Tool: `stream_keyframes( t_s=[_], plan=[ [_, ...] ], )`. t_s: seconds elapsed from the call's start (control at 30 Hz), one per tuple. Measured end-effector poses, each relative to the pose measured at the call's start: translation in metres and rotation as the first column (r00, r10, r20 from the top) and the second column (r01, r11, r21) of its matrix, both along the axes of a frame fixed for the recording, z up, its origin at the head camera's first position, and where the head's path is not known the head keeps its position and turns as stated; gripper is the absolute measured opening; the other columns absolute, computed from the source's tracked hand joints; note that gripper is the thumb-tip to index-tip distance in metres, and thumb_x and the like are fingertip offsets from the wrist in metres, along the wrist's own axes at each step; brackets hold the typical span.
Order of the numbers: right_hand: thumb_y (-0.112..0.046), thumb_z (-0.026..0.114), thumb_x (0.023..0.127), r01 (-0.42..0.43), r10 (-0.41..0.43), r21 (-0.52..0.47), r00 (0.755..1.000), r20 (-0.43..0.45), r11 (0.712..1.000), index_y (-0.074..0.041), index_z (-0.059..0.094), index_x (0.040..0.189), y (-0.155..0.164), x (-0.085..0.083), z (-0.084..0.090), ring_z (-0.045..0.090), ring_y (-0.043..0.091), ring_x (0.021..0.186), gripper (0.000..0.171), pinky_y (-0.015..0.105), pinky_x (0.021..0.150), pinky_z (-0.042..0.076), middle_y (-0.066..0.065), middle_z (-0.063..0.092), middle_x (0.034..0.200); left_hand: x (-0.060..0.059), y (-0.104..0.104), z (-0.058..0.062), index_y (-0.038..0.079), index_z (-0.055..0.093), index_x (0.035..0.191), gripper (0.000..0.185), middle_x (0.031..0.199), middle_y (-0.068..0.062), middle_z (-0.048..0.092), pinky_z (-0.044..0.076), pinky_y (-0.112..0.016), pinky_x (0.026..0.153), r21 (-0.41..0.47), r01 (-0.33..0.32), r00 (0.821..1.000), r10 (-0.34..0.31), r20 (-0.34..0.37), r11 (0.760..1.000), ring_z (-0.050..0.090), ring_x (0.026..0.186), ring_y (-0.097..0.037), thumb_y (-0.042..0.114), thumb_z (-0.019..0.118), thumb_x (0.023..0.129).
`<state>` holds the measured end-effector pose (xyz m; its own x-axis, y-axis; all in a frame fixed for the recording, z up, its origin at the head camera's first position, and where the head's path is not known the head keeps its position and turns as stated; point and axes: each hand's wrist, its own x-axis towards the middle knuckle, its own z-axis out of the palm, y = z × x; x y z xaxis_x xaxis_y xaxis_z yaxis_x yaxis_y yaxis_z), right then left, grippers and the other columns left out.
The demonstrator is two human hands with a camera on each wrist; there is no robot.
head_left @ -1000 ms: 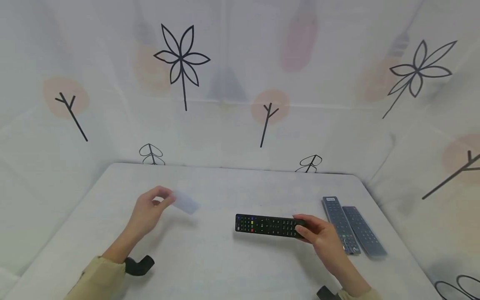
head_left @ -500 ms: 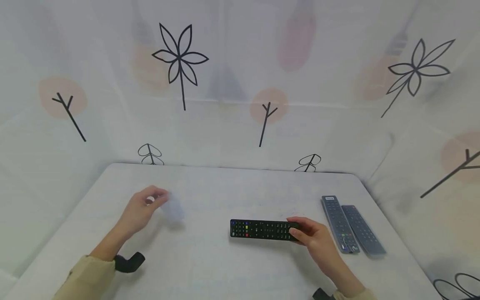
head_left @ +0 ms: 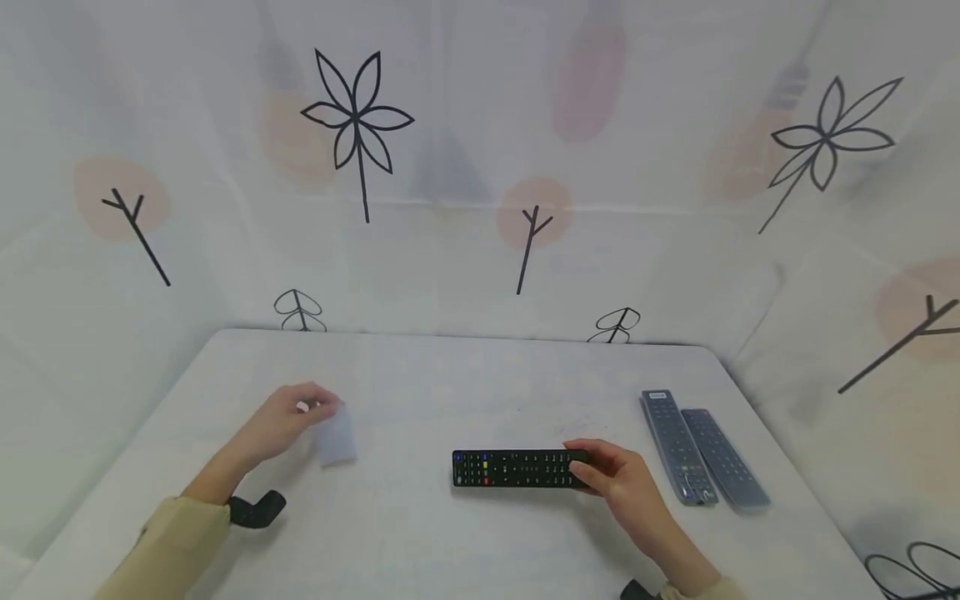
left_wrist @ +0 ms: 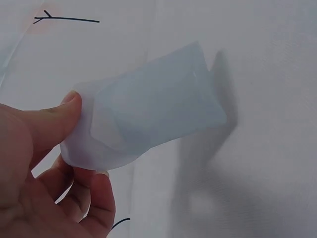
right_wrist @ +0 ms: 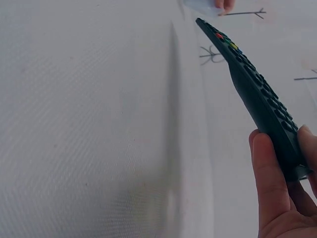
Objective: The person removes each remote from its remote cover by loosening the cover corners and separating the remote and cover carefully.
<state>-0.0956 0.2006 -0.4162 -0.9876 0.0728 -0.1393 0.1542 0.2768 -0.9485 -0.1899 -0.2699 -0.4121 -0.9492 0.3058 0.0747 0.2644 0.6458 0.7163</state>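
Note:
My left hand [head_left: 273, 427] pinches a small translucent pale-blue plastic piece [head_left: 336, 439] between thumb and fingers. In the left wrist view this soft piece [left_wrist: 158, 101] seems to have overlapping layers, and its free end casts a shadow on the white surface. A long black remote control [head_left: 510, 468] is gripped at its right end by my right hand [head_left: 630, 496], buttons facing up. The right wrist view shows the remote [right_wrist: 260, 96] from its side, raised off the tabletop, with thumb and fingers on opposite sides of its end.
Two grey-blue remotes, the left one [head_left: 677, 446] and the right one [head_left: 723, 458], lie side by side at the right of the white table [head_left: 420, 542]. Behind the table hangs a white cloth [head_left: 442, 267] printed with flowers and twigs.
The plastic piece has swung from slanting rightward to hanging down, as my left hand shifted left. My right hand has brought the black remote a little left and nearer.

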Motion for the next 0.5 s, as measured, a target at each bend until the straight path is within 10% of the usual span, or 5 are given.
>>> stream_keyframes(
  t_s=[0.5],
  plan=[
    [0.0,0.07,0.09,-0.062,0.062,0.005,0.998,-0.006,0.998,-0.002,0.068,0.12,-0.009,-0.004,-0.006,0.065,0.026,0.106,0.031,0.033,0.078,0.057,0.013,0.064,0.123,-0.007,0.012,-0.024,0.004,0.07,0.12,0.024,0.125,-0.015,0.065,0.049,-0.052,0.094,0.104,-0.076,0.996,0.081,-0.044,0.992,0.055,0.122,-0.036,0.01,0.064,0.097]
  ],
)
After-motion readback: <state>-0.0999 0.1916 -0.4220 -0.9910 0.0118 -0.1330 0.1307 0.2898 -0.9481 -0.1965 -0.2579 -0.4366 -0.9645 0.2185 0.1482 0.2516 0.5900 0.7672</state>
